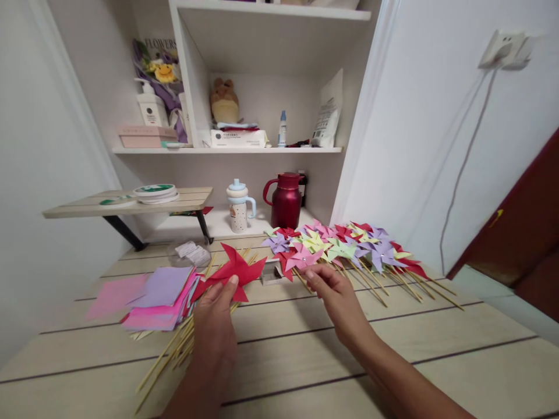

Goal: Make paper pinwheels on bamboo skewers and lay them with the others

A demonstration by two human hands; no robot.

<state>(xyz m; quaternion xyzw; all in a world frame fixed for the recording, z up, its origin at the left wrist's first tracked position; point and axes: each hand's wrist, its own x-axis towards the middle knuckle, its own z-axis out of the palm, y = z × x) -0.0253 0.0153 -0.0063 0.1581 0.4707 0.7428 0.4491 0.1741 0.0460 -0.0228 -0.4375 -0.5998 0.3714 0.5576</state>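
Observation:
My left hand (215,320) pinches a red paper pinwheel (239,270), with the thumb pressed near its middle. Under that wrist lies a bundle of thin wooden sticks (182,344). My right hand (337,295) is closed, thumb and fingertips together; anything between them is too small to make out. It hovers in front of a pile of pinwheels on sticks (345,250) in pink, red, yellow, green and purple. Between the hands sits a small open box (272,272), contents unclear. Left of the red pinwheel is a stack of coloured paper squares (162,294).
A clear round container (188,254) stands behind the paper. At the back are a spotted cup (238,212) and a red jug (286,201). A small raised stand (192,198) holds rolls of tape (155,194). White shelves (262,150) rise behind the table.

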